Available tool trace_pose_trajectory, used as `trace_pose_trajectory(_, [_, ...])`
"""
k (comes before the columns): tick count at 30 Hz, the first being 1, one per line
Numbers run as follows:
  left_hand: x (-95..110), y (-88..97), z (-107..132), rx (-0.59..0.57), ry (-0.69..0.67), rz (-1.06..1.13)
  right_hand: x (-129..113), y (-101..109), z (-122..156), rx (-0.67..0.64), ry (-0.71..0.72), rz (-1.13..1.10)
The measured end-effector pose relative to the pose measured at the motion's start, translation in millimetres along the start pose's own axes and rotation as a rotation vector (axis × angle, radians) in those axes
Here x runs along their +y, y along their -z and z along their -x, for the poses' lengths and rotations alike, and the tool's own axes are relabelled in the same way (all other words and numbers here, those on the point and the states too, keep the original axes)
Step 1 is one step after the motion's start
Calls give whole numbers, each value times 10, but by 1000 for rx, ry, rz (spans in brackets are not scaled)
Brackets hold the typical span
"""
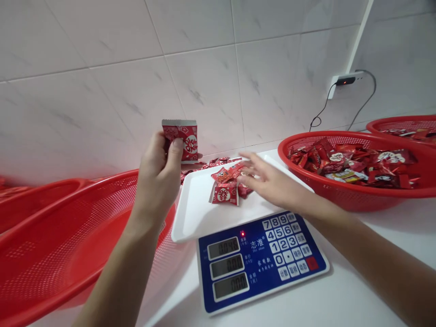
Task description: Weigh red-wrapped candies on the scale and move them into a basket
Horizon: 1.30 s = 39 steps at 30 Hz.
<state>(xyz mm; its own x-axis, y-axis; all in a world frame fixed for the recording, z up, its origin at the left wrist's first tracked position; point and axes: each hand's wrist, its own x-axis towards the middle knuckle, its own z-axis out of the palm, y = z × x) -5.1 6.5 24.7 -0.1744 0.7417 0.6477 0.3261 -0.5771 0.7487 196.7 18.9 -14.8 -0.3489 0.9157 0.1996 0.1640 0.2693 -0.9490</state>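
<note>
My left hand (157, 177) is raised and grips a small red snack packet (181, 141) with white lettering, pinched upright between thumb and fingers. My right hand (270, 178) is spread open, its fingertips at a small heap of red packets (226, 186) on a white plastic tray (194, 213). That tray rests on a digital weighing scale with a blue keypad panel (262, 261). The scale's top display shows a small reading I cannot read exactly.
A red mesh basket (340, 200) heaped with wrapped packets stands to the right, with another red basket (405, 121) behind it. Large red baskets (64, 231) lie to the left. Loose packets (213, 164) sit along the tiled wall (204, 77), which has a plugged-in socket (344, 81).
</note>
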Motion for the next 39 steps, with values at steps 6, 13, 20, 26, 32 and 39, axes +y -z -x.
trace_pose_trajectory(6, [-62,-42,34,-107,-48,2,-184,376,108,242,140,76])
trace_pose_trajectory(13, [-32,-206,258,-325,-67,-46,-250,377,183,91,108,-44])
trace_pose_trajectory(20, [66,-362,423,-419,-82,-64,-204,215,204,-130,206,-92])
trace_pose_trajectory(26, [70,-184,269,-354,0,-17,-222,436,165,170,252,98])
trace_pose_trajectory(32, [72,-33,155,-133,-61,0,-287,936,229,626,345,201])
trace_pose_trajectory(39, [136,-23,155,-22,-60,-12,-140,1467,395,704,493,335])
